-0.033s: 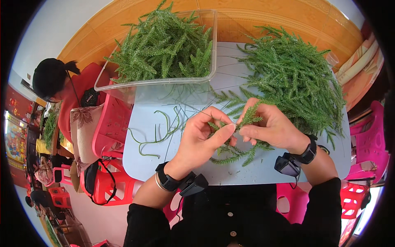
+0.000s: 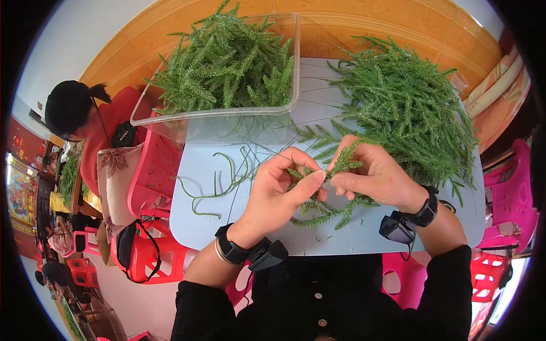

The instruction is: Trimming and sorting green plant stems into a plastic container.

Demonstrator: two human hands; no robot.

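Observation:
Above the near middle of the table, my left hand [image 2: 284,184] and my right hand [image 2: 378,175] meet thumb to thumb. Both pinch a green artificial pine sprig [image 2: 346,161], its needled tips sticking out between the fingers. The exact grip point is hidden behind the thumbs. Below the hands, more sprig branches [image 2: 333,216] hang or lie over the table; I cannot tell whether they join the held piece. To the right of my right hand spreads a large heap of similar sprigs [image 2: 404,108] with thin dark wire stems pointing left.
A clear plastic bin [image 2: 227,116] piled with green sprigs [image 2: 227,62] stands at the back left. Bare green stems [image 2: 230,176] lie on the pale table [image 2: 196,233]. A person in red [image 2: 94,136] sits at the left, near pink and red chairs [image 2: 149,176].

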